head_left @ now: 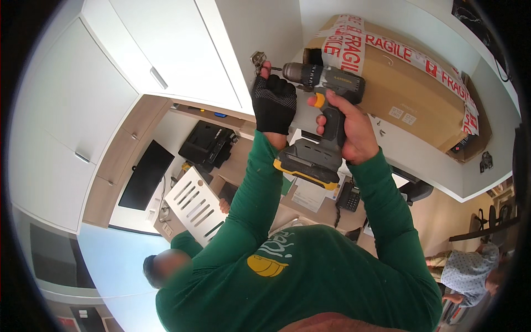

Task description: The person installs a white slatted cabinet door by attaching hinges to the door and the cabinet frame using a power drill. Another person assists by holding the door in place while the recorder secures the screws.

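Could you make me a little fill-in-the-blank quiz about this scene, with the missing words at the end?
1. The person's right hand holds the cordless drill, whose chuck points toward the picture's ____ side.
2. The left hand, up at the metal hinge, wears a glove coloured ____.
3. Red-and-white tape runs across a long box made of ____.
4. The person's long sleeves are coloured ____.

Missing words: left; black; cardboard; green.
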Available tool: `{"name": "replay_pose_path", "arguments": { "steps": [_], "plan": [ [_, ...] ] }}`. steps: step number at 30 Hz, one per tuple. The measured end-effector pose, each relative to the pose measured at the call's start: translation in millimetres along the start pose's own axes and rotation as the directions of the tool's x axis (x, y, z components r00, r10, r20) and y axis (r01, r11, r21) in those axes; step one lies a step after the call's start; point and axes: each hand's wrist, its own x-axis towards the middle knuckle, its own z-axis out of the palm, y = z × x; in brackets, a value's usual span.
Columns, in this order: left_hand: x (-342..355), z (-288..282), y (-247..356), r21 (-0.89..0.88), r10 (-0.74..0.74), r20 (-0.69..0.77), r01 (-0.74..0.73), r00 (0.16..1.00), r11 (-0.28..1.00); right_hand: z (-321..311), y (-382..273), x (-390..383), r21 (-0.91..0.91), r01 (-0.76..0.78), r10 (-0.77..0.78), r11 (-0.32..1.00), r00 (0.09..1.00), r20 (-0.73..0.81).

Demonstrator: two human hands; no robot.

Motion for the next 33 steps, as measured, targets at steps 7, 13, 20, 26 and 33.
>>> {"name": "replay_pose_path", "arguments": {
  "steps": [7,13,20,26,33],
  "plan": [
    [-3,0,-12,-0.951,-0.430,0.301,0.302,0.851,-0.068,-14,-8,-27,0.009,0.088,-0.088,0.996,0.995,0.035],
    [6,-10,13,-0.915,-0.598,0.387,0.372,0.702,-0.156,-18,-6,-30,0.047,0.130,-0.132,0.990,0.989,0.062],
    [17,-3,46,-0.949,-0.650,0.212,0.312,0.729,0.040,-18,-4,-28,0.098,0.117,-0.124,0.988,0.989,0.076],
    [15,17,44,-0.976,-0.628,0.195,0.215,0.753,-0.044,-25,-5,-28,0.076,0.122,-0.127,0.990,0.990,0.061],
    [7,39,-19,-0.967,-0.417,0.085,0.176,0.905,0.183,-26,-4,-25,0.046,0.121,-0.124,0.992,0.988,0.087]
  ]
}}
